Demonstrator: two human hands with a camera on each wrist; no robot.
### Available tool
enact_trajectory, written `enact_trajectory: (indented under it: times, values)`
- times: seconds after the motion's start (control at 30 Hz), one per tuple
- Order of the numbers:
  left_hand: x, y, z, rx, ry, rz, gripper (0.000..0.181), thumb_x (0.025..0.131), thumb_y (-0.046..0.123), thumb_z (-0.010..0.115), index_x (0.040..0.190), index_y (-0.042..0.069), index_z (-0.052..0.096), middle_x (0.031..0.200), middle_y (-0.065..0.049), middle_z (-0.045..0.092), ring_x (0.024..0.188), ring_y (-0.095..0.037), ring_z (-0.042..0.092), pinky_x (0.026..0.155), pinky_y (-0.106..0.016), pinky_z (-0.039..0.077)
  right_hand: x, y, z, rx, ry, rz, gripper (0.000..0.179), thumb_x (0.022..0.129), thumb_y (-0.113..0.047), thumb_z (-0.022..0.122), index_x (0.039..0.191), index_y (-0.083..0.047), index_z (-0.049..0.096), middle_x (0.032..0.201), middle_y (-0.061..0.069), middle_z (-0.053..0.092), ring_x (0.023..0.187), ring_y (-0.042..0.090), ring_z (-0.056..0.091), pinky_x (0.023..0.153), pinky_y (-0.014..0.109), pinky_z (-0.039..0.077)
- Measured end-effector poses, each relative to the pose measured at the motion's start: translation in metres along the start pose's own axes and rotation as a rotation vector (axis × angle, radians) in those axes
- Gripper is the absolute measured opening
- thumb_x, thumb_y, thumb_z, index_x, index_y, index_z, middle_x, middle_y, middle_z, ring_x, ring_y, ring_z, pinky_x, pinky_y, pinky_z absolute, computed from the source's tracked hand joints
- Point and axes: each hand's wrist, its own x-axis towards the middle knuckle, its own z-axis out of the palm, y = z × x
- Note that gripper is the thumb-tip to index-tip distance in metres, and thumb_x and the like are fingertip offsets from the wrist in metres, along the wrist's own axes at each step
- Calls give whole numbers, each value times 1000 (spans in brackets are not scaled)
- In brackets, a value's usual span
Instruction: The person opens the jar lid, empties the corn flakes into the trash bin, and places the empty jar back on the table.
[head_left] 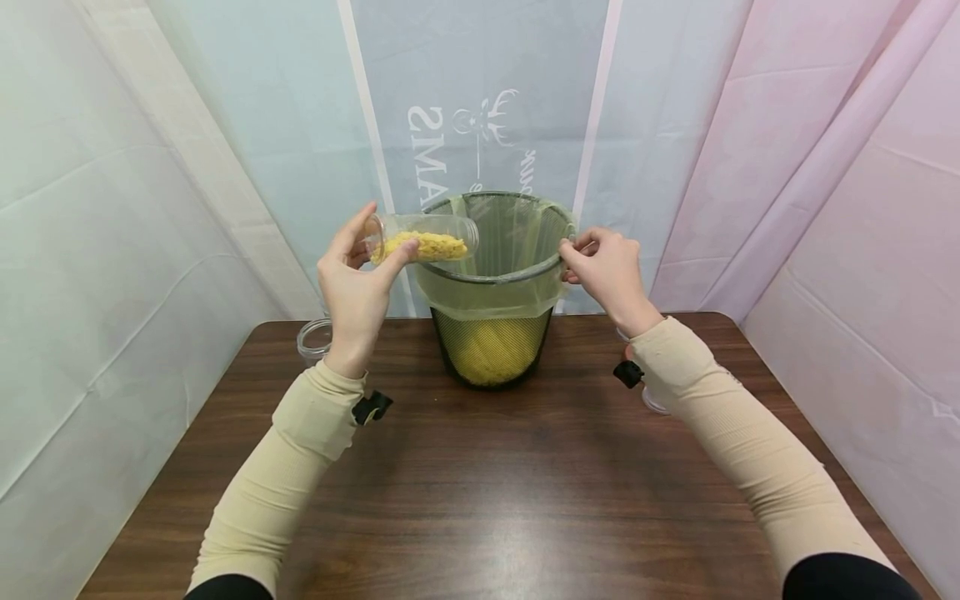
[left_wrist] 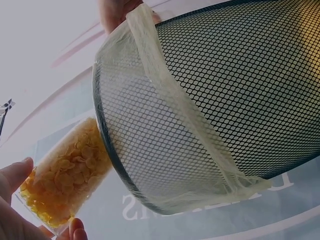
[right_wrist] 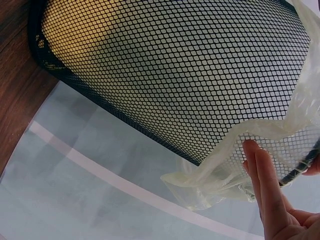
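Observation:
My left hand [head_left: 356, 287] grips a clear jar [head_left: 429, 227] by its base end. The jar lies nearly level, with yellow flakes [head_left: 429, 247] along its lower side. Its mouth reaches over the left rim of a black mesh wastebasket [head_left: 491, 333], lined with a pale green bag [head_left: 480, 302] folded over the rim. In the left wrist view, the flakes [left_wrist: 72, 172] look like cornflakes. At the basket's right rim my right hand [head_left: 607, 271] pinches the edge, fingers outside against the bag [right_wrist: 235, 142] and thumb inside. A yellow mass shows through the mesh low in the basket.
A clear round container [head_left: 313, 337] stands at the table's back left, partly behind the left wrist. Another clear item [head_left: 655, 402] is mostly hidden by the right forearm. Fabric walls [head_left: 480, 75] enclose the brown table [head_left: 487, 500] at the back and sides.

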Motion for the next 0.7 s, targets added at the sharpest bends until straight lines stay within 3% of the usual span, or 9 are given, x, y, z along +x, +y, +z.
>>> enact_trajectory:
  times: [0.17,0.37,0.57,0.7]
  values:
    - [2,-2,0,22,12,-31,51,76,19,79,124,11,63,120,-11,63,88,-15,54,85,-26,45,1,0,0,-7,2,-6,35,90,-39,53,88,-7,67,75,13,72,55,19,68,54,27,53]
    - [5,-5,1,-19,4,-21,49,77,19,78,122,8,63,115,-18,63,93,-30,58,83,-26,47,1,-1,0,-3,7,-10,35,90,-38,54,87,-6,67,74,14,72,56,20,68,54,28,54]
    - [6,-3,1,-17,6,-20,48,77,21,78,122,9,64,112,-13,64,90,-21,59,82,-25,47,0,-1,0,7,5,-5,34,90,-37,54,87,-6,67,75,15,71,55,20,68,54,30,54]
    - [6,-1,1,-19,11,-19,48,77,20,78,121,8,64,111,-13,65,91,-25,59,81,-25,47,0,-1,0,15,1,0,34,89,-37,54,87,-6,67,75,15,71,55,20,68,53,28,54]
